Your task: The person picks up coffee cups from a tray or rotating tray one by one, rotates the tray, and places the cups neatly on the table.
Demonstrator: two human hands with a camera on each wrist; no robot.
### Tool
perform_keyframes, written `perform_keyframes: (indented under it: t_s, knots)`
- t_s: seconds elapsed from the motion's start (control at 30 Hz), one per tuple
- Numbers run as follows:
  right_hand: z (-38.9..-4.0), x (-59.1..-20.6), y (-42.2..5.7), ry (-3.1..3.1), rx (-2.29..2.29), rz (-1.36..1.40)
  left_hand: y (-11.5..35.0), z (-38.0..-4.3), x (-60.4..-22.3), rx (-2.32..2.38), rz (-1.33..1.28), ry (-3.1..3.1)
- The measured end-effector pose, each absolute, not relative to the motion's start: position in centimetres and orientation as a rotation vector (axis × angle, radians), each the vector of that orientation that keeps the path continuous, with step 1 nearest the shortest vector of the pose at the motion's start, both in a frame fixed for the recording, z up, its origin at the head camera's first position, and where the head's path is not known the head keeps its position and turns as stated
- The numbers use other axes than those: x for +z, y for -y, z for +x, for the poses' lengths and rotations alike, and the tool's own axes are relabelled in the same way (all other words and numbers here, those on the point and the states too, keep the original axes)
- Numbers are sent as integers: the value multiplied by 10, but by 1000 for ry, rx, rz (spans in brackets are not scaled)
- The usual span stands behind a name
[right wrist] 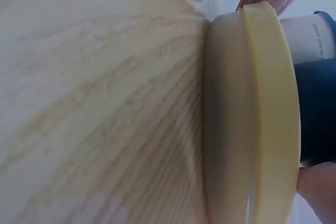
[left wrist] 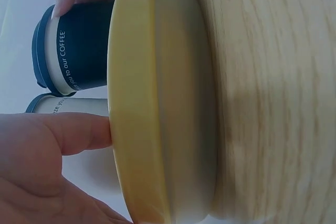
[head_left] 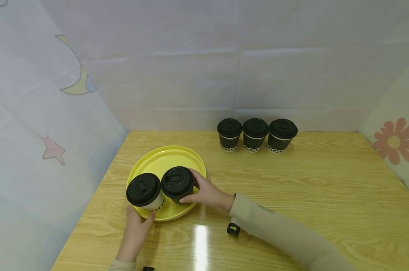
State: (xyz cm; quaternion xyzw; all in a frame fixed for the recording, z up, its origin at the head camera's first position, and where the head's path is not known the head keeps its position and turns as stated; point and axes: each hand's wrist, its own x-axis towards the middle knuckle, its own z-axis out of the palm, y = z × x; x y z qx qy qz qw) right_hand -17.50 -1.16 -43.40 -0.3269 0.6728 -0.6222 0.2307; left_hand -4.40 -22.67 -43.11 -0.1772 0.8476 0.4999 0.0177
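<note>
A round yellow tray (head_left: 163, 150) lies on the left part of the wooden table. Two lidded paper coffee cups stand side by side toward its front: a white cup (head_left: 155, 204) with a black lid, and a black cup (head_left: 178, 184). My right hand (head_left: 207, 192) grips the black cup from the right, thumb in front and fingers behind. At the tray's front-left rim, beside the white cup, is my left hand (head_left: 136, 224), thumb and fingers spread apart. In the left wrist view its thumb (left wrist: 86, 132) reaches the yellow rim, with the white cup (left wrist: 94, 106) just behind.
Three more black lidded cups stand in a row at the back: a left one (head_left: 229, 141), a middle one (head_left: 254, 140) and a right one (head_left: 279, 143). A small black object (head_left: 233, 229) shows below the right sleeve. White printed sheets (head_left: 190, 75) enclose the table.
</note>
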Motion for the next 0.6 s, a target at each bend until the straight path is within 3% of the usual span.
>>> perform_keyframes:
  t_s: [0.6]
  knots:
    - [-159, -435, 24, -2083, -1671, -641, 223, -43, -426, 1510, -578, -2648]
